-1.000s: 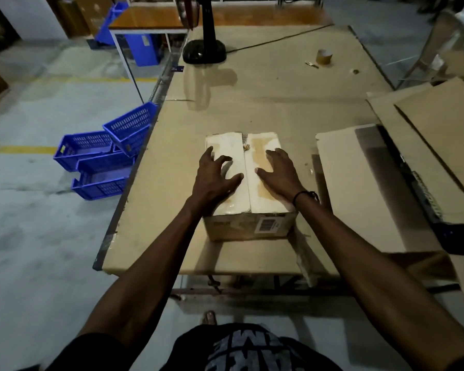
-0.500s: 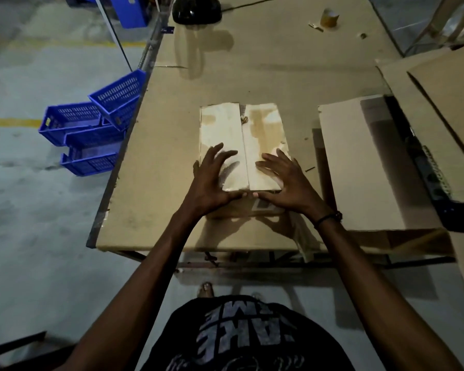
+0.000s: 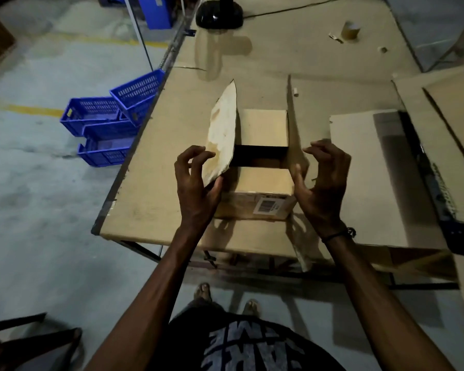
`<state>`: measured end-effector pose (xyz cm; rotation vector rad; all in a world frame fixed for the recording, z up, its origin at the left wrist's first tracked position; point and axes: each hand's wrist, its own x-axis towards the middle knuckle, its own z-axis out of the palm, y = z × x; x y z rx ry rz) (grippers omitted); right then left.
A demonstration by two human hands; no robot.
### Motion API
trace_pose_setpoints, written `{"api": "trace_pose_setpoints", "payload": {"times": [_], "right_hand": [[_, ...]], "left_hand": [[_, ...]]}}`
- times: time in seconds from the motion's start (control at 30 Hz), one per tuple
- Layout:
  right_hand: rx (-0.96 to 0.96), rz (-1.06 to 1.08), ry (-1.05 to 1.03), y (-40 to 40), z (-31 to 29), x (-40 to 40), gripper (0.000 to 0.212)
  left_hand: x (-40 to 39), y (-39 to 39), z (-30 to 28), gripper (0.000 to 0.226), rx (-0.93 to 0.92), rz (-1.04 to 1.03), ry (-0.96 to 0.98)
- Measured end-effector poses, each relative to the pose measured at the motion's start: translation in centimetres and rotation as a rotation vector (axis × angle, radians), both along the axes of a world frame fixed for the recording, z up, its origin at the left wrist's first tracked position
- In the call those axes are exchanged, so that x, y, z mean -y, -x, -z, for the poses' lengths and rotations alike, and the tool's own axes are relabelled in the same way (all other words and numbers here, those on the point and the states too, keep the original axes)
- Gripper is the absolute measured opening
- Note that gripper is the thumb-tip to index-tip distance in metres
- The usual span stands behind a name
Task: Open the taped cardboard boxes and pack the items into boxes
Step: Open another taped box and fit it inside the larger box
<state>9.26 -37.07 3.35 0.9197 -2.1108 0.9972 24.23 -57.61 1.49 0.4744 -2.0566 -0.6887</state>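
Tan box [image 3: 263, 180] w/ barcode label [image 3: 266, 206]; blue crates [image 3: 102, 127].

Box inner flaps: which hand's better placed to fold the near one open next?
Probably left. The left hand has its thumb beside the near inner flap of the box; the right hand holds the right outer flap.

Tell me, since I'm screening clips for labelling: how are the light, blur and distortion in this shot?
Head view: dim light, with glare on the raised left flap that the left hand pinches; the right hand is slightly motion-blurred; the inside of the box is a black gap, contents unreadable; hard shadows fall from the fan base; wide-angle bending curves the table edge.
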Motion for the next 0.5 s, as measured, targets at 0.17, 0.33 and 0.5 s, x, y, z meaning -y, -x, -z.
{"api": "trace_pose_setpoints", "payload": {"times": [0.17, 0.33, 0.5], "right_hand": [[-0.16, 0.114, -0.289, 0.5, -2.0, -0.4, 0.042], [0.032, 0.263, -0.799, 1.7, -3.0, 0.7, 0.049], [0.174, 0.13, -1.025, 3.9, -1.7, 3.2, 0.051]], "left_hand": [[0.2, 0.1, -1.0, 0.053, -0.036, -0.08, 0.191], [1.2, 0.1, -1.2, 0.033, 0.058, -0.111, 0.687], [1.0, 1.4, -1.8, 0.068, 0.531, -0.173, 0.576]]}}
